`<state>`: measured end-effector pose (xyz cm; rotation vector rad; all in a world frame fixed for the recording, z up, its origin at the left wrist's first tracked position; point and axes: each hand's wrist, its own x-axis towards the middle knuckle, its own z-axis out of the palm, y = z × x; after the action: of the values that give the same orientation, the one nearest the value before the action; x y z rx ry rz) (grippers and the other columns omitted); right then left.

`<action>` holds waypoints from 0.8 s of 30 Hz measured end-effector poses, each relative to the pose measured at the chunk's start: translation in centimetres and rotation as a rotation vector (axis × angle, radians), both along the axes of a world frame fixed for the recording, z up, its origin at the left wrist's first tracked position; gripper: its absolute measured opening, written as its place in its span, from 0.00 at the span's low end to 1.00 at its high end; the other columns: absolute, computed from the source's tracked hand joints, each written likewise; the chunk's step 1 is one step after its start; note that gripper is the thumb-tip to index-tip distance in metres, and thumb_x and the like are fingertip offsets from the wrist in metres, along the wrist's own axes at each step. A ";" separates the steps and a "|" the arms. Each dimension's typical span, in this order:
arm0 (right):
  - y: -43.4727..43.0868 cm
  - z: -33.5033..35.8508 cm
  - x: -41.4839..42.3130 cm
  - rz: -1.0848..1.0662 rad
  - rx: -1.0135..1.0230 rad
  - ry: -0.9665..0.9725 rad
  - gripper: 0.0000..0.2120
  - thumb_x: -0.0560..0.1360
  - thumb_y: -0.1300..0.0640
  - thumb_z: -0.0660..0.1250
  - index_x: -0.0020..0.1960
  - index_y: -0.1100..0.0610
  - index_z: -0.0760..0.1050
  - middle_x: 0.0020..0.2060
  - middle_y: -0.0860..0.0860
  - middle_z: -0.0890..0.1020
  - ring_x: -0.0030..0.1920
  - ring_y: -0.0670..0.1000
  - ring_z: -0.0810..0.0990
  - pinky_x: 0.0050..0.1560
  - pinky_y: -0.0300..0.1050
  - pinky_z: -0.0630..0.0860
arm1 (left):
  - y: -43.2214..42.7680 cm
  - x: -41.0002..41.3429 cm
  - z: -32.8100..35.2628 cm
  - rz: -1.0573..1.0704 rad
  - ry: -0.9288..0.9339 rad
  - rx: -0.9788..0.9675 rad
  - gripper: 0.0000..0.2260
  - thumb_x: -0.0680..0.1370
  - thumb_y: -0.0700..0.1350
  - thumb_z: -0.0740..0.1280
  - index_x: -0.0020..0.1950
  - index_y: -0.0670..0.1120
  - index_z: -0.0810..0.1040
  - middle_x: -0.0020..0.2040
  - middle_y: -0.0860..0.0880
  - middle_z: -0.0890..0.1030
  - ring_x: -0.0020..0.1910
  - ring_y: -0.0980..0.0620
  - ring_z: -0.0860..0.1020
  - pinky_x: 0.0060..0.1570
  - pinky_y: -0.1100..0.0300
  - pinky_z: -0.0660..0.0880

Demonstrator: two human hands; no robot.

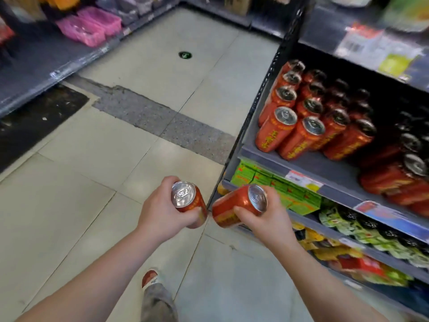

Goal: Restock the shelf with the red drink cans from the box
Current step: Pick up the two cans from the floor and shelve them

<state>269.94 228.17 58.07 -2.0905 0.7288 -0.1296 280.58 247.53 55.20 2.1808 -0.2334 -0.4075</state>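
At about six o'clock, the left hand [160, 205] gripped a red-orange drink can [188, 201], fingers curled round its body and the thumb across its front. That can stood nearly upright, and its silver lid with the pull tab faced up toward the camera. Yellow printing showed on its glossy side, too small to read.

Just to its three o'clock, the right hand [269, 217] held a second red-orange drink can [232, 208], thumb on the near side and fingers wrapped behind. This one was tilted well over, with its silver lid pointing toward two o'clock and its base toward the first can. The two bases were just beside each other with a narrow gap between them. Both cans hung over the pale tiled floor [92, 182], near the end post of the racking.

At two to three o'clock, a grey metal shelf [325, 169] carried tall red-orange cans [299, 135] with yellow lettering and silver tops, standing in close rows. Those farther toward three o'clock sat in shadow and blur.

Below that shelf lay green cartons [276, 185]. At six o'clock, a red-and-white shoe [151, 278] rested on the tiles. At eleven o'clock sat pink plastic packages [90, 29].
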 end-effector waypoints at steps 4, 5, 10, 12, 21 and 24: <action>-4.7 3.8 -7.6 -0.042 -0.003 -0.024 0.21 0.57 0.42 0.73 0.45 0.39 0.67 0.41 0.38 0.77 0.42 0.40 0.78 0.38 0.39 0.75 | -4.9 -6.1 3.4 -0.064 -0.029 -0.021 0.29 0.52 0.62 0.69 0.49 0.66 0.61 0.41 0.64 0.74 0.42 0.53 0.76 0.36 0.61 0.69; -5.8 4.7 -9.5 -0.059 -0.010 -0.024 0.21 0.56 0.40 0.71 0.44 0.38 0.66 0.41 0.40 0.78 0.41 0.41 0.79 0.37 0.40 0.74 | -6.1 -7.9 4.1 -0.080 -0.025 -0.029 0.29 0.52 0.61 0.70 0.49 0.64 0.62 0.41 0.63 0.74 0.42 0.52 0.76 0.38 0.60 0.69; -12.0 8.7 -17.9 -0.132 -0.081 -0.033 0.24 0.58 0.39 0.71 0.50 0.43 0.67 0.39 0.38 0.77 0.38 0.36 0.76 0.33 0.34 0.68 | -11.9 -15.8 7.0 -0.170 -0.002 -0.110 0.24 0.54 0.58 0.72 0.46 0.60 0.68 0.42 0.59 0.78 0.42 0.57 0.78 0.39 0.61 0.72; -14.2 10.0 -19.9 -0.142 -0.108 -0.048 0.24 0.59 0.40 0.72 0.50 0.43 0.66 0.39 0.36 0.76 0.39 0.35 0.75 0.33 0.32 0.68 | -13.8 -18.0 8.0 -0.199 -0.006 -0.126 0.26 0.52 0.60 0.71 0.47 0.59 0.69 0.43 0.57 0.80 0.44 0.55 0.79 0.42 0.58 0.75; -21.2 13.5 -16.0 -0.112 -0.213 -0.080 0.27 0.57 0.36 0.70 0.51 0.44 0.65 0.44 0.44 0.75 0.46 0.50 0.76 0.43 0.45 0.72 | -17.9 -19.2 9.7 -0.204 -0.037 -0.129 0.31 0.53 0.60 0.71 0.54 0.57 0.69 0.46 0.57 0.79 0.45 0.55 0.79 0.45 0.57 0.76; -22.3 13.3 -11.6 -0.087 -0.264 -0.069 0.26 0.59 0.36 0.70 0.50 0.44 0.65 0.43 0.46 0.76 0.46 0.51 0.75 0.45 0.47 0.72 | -18.3 -17.5 9.3 -0.218 -0.047 -0.130 0.26 0.53 0.59 0.71 0.48 0.61 0.69 0.43 0.58 0.79 0.43 0.58 0.79 0.40 0.61 0.74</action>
<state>258.38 205.84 71.38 -2.2904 0.7957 -0.3619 263.11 229.23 64.45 2.0452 -0.5130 -0.4494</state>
